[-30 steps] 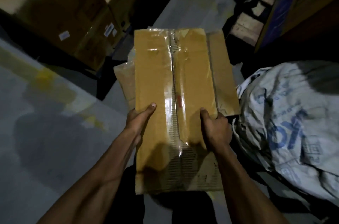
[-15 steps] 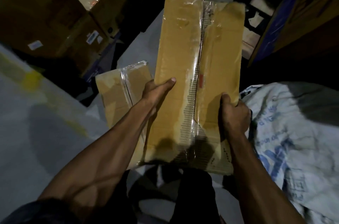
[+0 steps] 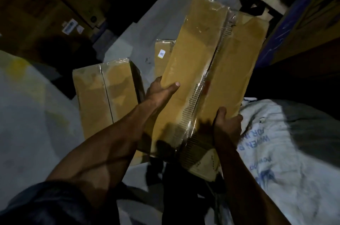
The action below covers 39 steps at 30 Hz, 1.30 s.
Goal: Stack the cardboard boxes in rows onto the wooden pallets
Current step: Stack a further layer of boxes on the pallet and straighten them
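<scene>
A long taped cardboard box (image 3: 206, 70) is up in the air at centre frame, tilted to the right. My left hand (image 3: 160, 90) grips its left edge with the thumb on top. My right hand (image 3: 227, 125) grips its near right corner, thumb on the top face. Below it on the grey floor lies a second taped box (image 3: 104, 96), and a third box (image 3: 162, 53) with a small label shows just behind the held one. No wooden pallet is clearly visible in this dim view.
Large stacked cartons (image 3: 55, 3) fill the upper left. A white woven sack (image 3: 285, 151) with blue print lies at the right. Dark shelving or crates (image 3: 303, 22) stand at the upper right. Grey floor (image 3: 27, 123) spreads to the left.
The held box has risen and swung toward the upper right, uncovering the box on the floor and a third one behind. Both hands keep their grip.
</scene>
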Tool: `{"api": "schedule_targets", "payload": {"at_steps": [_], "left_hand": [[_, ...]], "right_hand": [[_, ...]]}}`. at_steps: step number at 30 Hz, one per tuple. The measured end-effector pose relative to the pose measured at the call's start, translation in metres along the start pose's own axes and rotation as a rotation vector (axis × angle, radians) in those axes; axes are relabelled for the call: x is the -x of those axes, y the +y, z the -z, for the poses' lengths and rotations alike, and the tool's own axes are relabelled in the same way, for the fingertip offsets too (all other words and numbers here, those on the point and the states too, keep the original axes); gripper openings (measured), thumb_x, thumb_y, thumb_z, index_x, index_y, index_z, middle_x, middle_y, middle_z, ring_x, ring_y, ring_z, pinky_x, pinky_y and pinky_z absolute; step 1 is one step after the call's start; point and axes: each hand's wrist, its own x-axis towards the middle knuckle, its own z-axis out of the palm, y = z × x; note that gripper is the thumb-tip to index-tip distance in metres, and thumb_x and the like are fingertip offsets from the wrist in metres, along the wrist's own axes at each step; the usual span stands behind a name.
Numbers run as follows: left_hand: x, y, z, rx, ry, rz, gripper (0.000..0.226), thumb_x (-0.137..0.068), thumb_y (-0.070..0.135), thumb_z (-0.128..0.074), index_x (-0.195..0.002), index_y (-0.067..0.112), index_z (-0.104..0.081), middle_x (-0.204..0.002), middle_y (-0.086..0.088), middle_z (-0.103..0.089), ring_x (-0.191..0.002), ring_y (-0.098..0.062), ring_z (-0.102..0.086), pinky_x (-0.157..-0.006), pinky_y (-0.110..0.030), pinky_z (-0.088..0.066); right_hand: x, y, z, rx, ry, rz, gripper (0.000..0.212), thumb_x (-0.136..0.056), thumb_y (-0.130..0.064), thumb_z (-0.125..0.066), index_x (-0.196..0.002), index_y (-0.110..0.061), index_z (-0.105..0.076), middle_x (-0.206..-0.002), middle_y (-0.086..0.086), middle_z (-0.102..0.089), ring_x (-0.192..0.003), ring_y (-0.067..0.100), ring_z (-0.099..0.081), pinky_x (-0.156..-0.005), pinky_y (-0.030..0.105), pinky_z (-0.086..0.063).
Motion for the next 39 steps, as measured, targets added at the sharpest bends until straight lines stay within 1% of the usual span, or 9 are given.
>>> {"api": "schedule_targets", "payload": {"at_steps": [7,14,19,22,26,33,35,37,39], "left_hand": [[-0.003,-0.008,0.003,-0.016,0.013,0.036,0.061,-0.084,0.056,-0.073,-0.13,0.018,-0.06,-0.118,-0.005,-0.069,-0.108,-0.026,-0.066,-0.098,-0.047,-0.054],[0.022,-0.023,0.021,-0.012,0.04,0.137,0.054,-0.093,0.045,-0.065,-0.133,0.009,-0.061,-0.125,-0.008,-0.066,-0.112,-0.028,-0.062,-0.098,-0.039,-0.051],[0.048,-0.054,0.061,0.024,0.047,0.229,0.04,-0.093,0.036,-0.065,-0.115,0.003,-0.07,-0.119,-0.017,-0.07,-0.112,-0.033,-0.064,-0.1,-0.045,-0.052],[0.071,-0.073,0.099,0.046,0.094,0.249,0.029,-0.099,0.029,-0.06,-0.117,0.007,-0.067,-0.121,-0.012,-0.067,-0.117,-0.029,-0.059,-0.093,-0.032,-0.048],[0.083,-0.126,0.157,-0.024,0.204,0.24,0.058,-0.101,0.036,-0.057,-0.149,0.006,-0.043,-0.153,-0.012,-0.047,-0.139,-0.031,-0.045,-0.112,-0.035,-0.037],[0.059,-0.227,0.24,-0.059,0.317,0.3,0.071,-0.1,0.044,-0.056,-0.156,0.009,-0.029,-0.16,-0.012,-0.034,-0.144,-0.033,-0.036,-0.113,-0.037,-0.034],[0.044,-0.253,0.251,-0.008,0.326,0.308,0.072,-0.1,0.039,-0.059,-0.156,0.006,-0.027,-0.16,-0.012,-0.035,-0.138,-0.028,-0.044,-0.105,-0.027,-0.039],[0.026,-0.273,0.259,0.044,0.331,0.301,0.067,-0.1,0.032,-0.06,-0.153,0.003,-0.03,-0.15,-0.01,-0.044,-0.106,-0.015,-0.053,-0.072,-0.009,-0.039],[0.005,-0.289,0.264,0.066,0.339,0.294,0.067,-0.099,0.032,-0.063,-0.15,0.001,-0.033,-0.135,-0.006,-0.049,-0.089,-0.013,-0.051,-0.059,-0.009,-0.037]], "right_hand": [[-0.005,0.003,-0.005,0.013,0.012,-0.011,0.072,-0.094,-0.06,-0.053,-0.139,-0.004,-0.045,-0.136,0.021,-0.056,-0.124,0.04,-0.054,-0.099,0.043,-0.043],[0.03,-0.01,0.01,0.124,0.028,0.055,0.064,-0.093,-0.038,-0.057,-0.148,-0.012,-0.037,-0.147,0.014,-0.046,-0.132,0.036,-0.046,-0.108,0.044,-0.039],[0.092,-0.013,-0.003,0.195,0.034,0.359,0.07,-0.076,-0.03,-0.052,-0.136,0.006,-0.05,-0.14,0.025,-0.051,-0.129,0.04,-0.047,-0.108,0.042,-0.035],[0.142,-0.025,-0.029,0.141,-0.143,0.593,0.066,-0.078,-0.029,-0.053,-0.136,0.003,-0.051,-0.136,0.02,-0.053,-0.124,0.032,-0.049,-0.106,0.036,-0.036],[0.205,-0.036,-0.085,0.178,-0.356,0.81,0.068,-0.085,-0.035,-0.054,-0.144,-0.003,-0.046,-0.146,0.015,-0.048,-0.135,0.028,-0.043,-0.114,0.035,-0.032],[0.245,-0.005,-0.215,0.463,-0.511,0.698,0.081,-0.09,-0.05,-0.06,-0.156,-0.018,-0.024,-0.159,0.006,-0.032,-0.146,0.026,-0.03,-0.119,0.048,-0.029],[0.242,0.016,-0.248,0.487,-0.5,0.617,0.088,-0.088,-0.056,-0.061,-0.156,-0.016,-0.022,-0.159,0.007,-0.03,-0.146,0.029,-0.028,-0.117,0.05,-0.03],[0.23,0.038,-0.277,0.517,-0.453,0.554,0.094,-0.087,-0.057,-0.064,-0.157,-0.014,-0.018,-0.161,0.008,-0.025,-0.148,0.029,-0.024,-0.119,0.048,-0.028],[0.212,0.056,-0.303,0.541,-0.405,0.518,0.098,-0.087,-0.055,-0.066,-0.158,-0.011,-0.014,-0.164,0.009,-0.019,-0.151,0.028,-0.017,-0.122,0.044,-0.023]]}}
